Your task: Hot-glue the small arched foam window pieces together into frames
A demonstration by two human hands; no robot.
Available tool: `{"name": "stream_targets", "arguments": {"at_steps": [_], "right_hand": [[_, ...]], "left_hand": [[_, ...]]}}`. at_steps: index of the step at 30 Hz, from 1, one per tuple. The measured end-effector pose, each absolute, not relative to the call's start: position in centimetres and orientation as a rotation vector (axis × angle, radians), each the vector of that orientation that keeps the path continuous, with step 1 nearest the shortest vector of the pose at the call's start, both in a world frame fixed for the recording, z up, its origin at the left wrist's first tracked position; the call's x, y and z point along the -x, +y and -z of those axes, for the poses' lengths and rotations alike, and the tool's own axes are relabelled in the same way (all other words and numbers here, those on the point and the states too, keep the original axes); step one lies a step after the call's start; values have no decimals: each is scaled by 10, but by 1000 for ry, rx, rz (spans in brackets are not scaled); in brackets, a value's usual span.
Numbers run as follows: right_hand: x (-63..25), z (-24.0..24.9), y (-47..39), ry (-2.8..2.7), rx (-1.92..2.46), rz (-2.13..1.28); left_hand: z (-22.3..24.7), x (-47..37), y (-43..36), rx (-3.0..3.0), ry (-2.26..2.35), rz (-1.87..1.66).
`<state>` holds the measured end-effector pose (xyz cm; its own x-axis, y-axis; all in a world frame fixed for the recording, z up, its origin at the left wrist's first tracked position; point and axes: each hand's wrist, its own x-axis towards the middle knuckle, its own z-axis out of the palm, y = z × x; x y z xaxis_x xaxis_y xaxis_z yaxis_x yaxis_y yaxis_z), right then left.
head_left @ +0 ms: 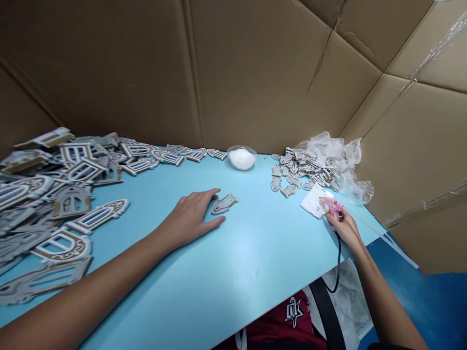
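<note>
My left hand (195, 214) rests over the blue table with thumb and fingers apart, around the near end of a small arched window-shaped wooden piece (224, 204). Whether the fingertips touch that piece I cannot tell. On the right, my right hand (345, 227) is wrapped round the handle of a pink hot glue gun (335, 206). Its nozzle points left, over a crumpled white sheet (315, 200). A clear glue stick (379, 233) trails out behind the gun, and a black cord (339, 262) hangs from its grip.
Larger arched wooden pieces (73, 201) are heaped along the left side. A clear bowl of white material (242, 158) stands at the back. Smaller arched pieces (310, 165) lie piled at the right beside crumpled clear plastic (339, 153). Cardboard walls (251, 73) enclose the table.
</note>
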<state>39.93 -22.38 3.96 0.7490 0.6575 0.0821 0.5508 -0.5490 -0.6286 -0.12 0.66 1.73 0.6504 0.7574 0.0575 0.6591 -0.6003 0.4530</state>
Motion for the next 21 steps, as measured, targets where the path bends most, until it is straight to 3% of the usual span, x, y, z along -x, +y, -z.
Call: {"name": "stream_targets", "arguments": {"at_steps": [7, 10, 14, 21], "right_hand": [[-363, -26, -284, -977, 2310, 108], [-328, -31, -291, -1422, 2184, 475], [-295, -50, -241, -1880, 2159, 412], [-295, -87, -104, -2073, 2468, 228]], "left_hand": [[-12, -2, 8, -2504, 1109, -383], [-13, -8, 5, -2509, 1096, -438], [-19, -8, -3, -2506, 1062, -455], [-26, 4, -8, -2555, 1092, -438]]}}
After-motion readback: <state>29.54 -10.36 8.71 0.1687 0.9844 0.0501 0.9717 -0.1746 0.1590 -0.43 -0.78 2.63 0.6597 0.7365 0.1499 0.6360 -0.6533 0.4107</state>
